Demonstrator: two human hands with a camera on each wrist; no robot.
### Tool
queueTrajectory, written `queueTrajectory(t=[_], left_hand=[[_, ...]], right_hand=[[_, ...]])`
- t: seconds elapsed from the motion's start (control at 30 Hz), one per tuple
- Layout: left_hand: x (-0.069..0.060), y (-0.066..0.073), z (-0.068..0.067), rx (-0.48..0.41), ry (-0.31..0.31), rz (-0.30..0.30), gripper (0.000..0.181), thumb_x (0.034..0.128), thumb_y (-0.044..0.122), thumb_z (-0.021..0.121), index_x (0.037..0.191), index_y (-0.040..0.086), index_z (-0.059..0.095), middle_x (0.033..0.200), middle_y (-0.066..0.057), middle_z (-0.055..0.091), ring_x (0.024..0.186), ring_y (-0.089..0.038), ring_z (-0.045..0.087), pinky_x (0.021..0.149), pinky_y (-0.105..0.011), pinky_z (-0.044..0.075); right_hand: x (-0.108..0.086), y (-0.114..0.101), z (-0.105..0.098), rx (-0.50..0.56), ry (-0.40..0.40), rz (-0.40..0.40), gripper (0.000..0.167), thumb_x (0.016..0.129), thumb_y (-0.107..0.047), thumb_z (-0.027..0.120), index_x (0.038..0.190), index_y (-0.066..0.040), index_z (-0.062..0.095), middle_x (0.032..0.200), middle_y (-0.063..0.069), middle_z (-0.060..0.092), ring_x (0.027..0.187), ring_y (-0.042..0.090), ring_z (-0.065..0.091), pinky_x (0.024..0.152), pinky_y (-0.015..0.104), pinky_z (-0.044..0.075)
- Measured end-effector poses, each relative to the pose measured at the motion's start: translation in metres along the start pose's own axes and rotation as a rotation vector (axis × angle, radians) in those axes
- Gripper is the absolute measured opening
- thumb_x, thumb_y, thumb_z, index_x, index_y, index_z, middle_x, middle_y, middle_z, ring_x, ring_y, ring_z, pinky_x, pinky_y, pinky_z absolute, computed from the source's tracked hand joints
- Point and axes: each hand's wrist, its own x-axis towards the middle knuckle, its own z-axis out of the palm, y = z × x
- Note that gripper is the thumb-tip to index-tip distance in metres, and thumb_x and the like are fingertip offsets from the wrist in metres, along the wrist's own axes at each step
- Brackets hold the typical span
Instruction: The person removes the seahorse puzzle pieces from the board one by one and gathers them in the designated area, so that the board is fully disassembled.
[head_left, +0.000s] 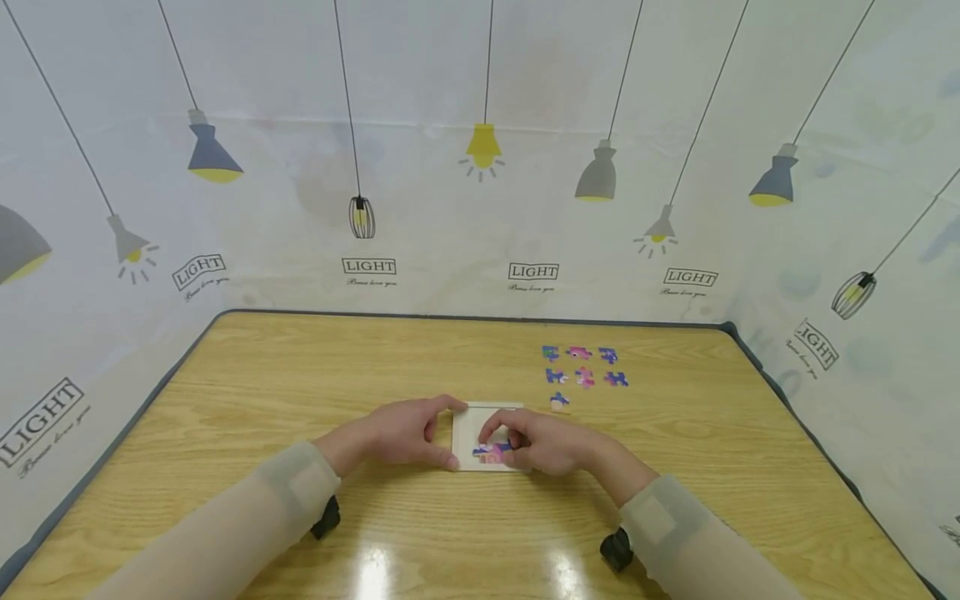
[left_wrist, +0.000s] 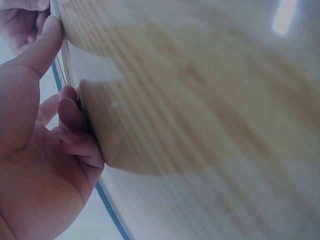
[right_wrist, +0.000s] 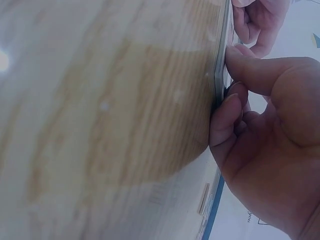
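Observation:
A small white puzzle tray (head_left: 462,429) lies flat on the wooden table in the head view. My left hand (head_left: 408,432) holds its left side, thumb at the near corner and index finger at the far one. Over the tray's right part, my right hand (head_left: 553,440) has its fingers curled, thumb and index finger at a pink and blue jigsaw piece (head_left: 491,454) near the tray's front edge. The fingers partly cover this piece, and whether it joins others is hidden. In the right wrist view, the right thumb (right_wrist: 250,67) lies at the tray's edge (right_wrist: 219,65).
Several loose jigsaw pieces (head_left: 585,377) in pink, blue and purple lie in rows behind and right of the tray. A wooden tabletop (head_left: 300,358) with a dark edge reaches to a lamp-printed backdrop (head_left: 442,242) on the far and both lateral sides.

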Motion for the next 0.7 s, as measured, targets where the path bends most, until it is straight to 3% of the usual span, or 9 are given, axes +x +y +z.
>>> queueTrajectory(t=[0.23,0.5,0.7], left_hand=[[-0.0007,0.0009,-0.0006,-0.002,0.000,0.003,0.085,0.0891,0.054,0.089,0.160,0.028,0.052,0.086,0.001,0.060,0.074,-0.015,0.051,0.069,-0.031,0.038],[-0.0017,0.0010,-0.0012,-0.003,-0.006,0.000,0.085,0.0897,0.055,0.089,0.161,0.028,0.051,0.086,0.001,0.060,0.074,-0.015,0.051,0.069,-0.031,0.038],[-0.0017,0.0008,-0.0022,0.001,-0.006,0.023,0.085,0.0905,0.054,0.088,0.161,0.026,0.051,0.086,0.001,0.060,0.074,-0.014,0.051,0.068,-0.030,0.038]], right_hand=[[0.0005,0.0004,-0.0010,-0.011,-0.006,-0.048,0.038,0.108,-0.004,0.063,0.141,-0.021,0.069,0.085,-0.003,0.050,0.076,0.012,0.045,0.075,0.027,0.039],[0.0007,0.0015,0.0006,0.017,0.005,-0.010,0.035,0.107,-0.007,0.066,0.137,-0.026,0.063,0.089,-0.001,0.054,0.079,0.015,0.050,0.076,0.030,0.043],[-0.0006,0.0046,0.0014,0.068,0.027,0.050,0.040,0.102,-0.023,0.079,0.136,-0.031,0.058,0.098,0.000,0.056,0.082,0.016,0.051,0.075,0.031,0.042]])
